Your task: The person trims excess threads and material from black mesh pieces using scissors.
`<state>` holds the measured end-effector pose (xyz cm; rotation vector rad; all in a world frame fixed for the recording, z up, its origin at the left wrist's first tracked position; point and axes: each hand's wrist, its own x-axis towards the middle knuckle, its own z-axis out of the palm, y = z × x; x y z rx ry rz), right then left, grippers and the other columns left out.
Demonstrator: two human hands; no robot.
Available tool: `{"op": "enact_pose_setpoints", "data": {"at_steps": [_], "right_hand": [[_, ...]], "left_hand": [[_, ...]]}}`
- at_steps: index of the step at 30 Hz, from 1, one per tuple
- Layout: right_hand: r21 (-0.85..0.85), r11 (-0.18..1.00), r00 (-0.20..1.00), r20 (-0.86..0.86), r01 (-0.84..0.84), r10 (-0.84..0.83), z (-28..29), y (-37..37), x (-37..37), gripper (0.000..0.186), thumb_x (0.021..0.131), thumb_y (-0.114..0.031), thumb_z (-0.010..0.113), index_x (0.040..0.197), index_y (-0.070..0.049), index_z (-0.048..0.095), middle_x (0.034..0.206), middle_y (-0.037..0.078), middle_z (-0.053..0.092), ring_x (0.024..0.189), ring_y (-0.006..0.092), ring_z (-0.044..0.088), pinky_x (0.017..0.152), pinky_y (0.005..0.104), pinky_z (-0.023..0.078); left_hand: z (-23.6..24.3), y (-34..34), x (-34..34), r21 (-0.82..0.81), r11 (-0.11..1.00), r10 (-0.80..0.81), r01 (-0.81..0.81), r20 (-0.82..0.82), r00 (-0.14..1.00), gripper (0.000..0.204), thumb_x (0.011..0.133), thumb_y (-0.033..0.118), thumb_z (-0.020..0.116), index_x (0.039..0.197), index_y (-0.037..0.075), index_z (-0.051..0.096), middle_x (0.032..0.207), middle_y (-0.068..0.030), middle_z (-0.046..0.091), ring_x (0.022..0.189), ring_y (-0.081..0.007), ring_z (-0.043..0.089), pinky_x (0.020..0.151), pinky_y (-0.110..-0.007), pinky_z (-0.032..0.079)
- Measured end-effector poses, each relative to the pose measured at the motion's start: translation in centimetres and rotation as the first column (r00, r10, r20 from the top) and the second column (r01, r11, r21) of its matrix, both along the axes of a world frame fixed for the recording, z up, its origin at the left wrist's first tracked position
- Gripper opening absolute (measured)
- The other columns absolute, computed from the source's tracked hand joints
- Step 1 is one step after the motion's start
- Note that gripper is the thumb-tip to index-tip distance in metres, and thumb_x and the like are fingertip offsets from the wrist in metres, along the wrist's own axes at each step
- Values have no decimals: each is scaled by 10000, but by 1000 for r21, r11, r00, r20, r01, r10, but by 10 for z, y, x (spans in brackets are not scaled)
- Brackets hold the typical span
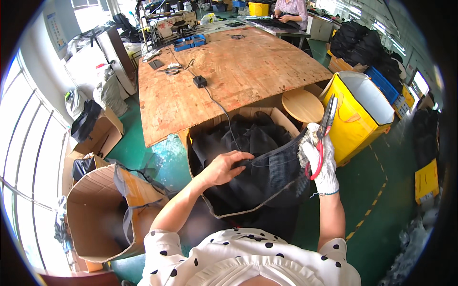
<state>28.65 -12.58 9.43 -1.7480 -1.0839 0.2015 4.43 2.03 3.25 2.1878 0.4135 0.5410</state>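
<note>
Black mesh fabric (282,170) is stretched between my two hands, over a cardboard box (282,120) full of black cloth (248,136). My bare left hand (222,168) is closed on the dark edge of the mesh, thumb and fingers pinching it. In a white knitted glove, my right hand (326,167) grips red-handled scissors (319,155), blades pointing up and away from me. The mesh's right end meets that glove at the fingers; how it is held there is partly hidden. Below the hands, a pale trim edge of the mesh hangs in a curve.
Beyond the box stands a wooden table (229,62) with a black power adapter (200,81) and its cord. A round wooden board (302,106) and a yellow bag (350,119) are at right. An open carton (93,205) stands left. Another person (292,13) works at the far end.
</note>
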Motion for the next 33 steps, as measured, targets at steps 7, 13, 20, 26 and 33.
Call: {"op": "enact_pose_setpoints", "data": {"at_steps": [7, 13, 20, 26, 33], "right_hand": [[76, 994, 997, -9, -81, 82, 0, 3, -13, 410, 714, -72, 573, 1119, -90, 508, 818, 79, 495, 743, 215, 545, 682, 314, 461], [69, 998, 991, 135, -2, -7, -29, 20, 2, 66, 866, -99, 518, 920, -69, 494, 739, -17, 473, 637, 95, 459, 578, 237, 401], [559, 828, 135, -824, 39, 550, -43, 44, 19, 165, 929, -255, 516, 940, -90, 524, 698, -37, 467, 445, 62, 391, 398, 211, 367], [677, 726, 66, -724, -118, 686, -61, 35, 45, 275, 938, -212, 483, 1156, -46, 510, 1025, 34, 577, 877, 117, 554, 686, 251, 460], [31, 998, 989, 138, -52, 47, -13, 21, -5, 414, 794, -47, 619, 1186, -50, 486, 993, 46, 537, 865, 127, 538, 770, 247, 452]], "left_hand": [[9, 23, -4, -299, 892, -363, 339, -25, 932, 205, 791, 97, 652, 965, 13, 583, 1242, -111, 530, 1151, -238, 485, 938, -350, 386], [57, 18, -30, 666, 736, 71, 122, -254, 965, 310, 680, 280, 729, 817, 51, 572, 826, -90, 618, 824, -297, 605, 859, -397, 430], [48, -84, -80, 195, 951, -78, 239, -596, 799, 851, 714, 356, 699, 1387, 73, 263, 1206, -225, 511, 979, -386, 590, 805, -426, 498], [37, -64, -82, -50, 989, -143, 138, -142, 979, 216, 826, 54, 581, 1034, 26, 632, 918, -128, 661, 776, -250, 659, 653, -302, 526], [-12, -36, -17, 224, 911, 342, -346, 55, 938, 358, 801, 202, 648, 1115, 59, 554, 1121, -148, 582, 1038, -312, 554, 902, -383, 440]]}}
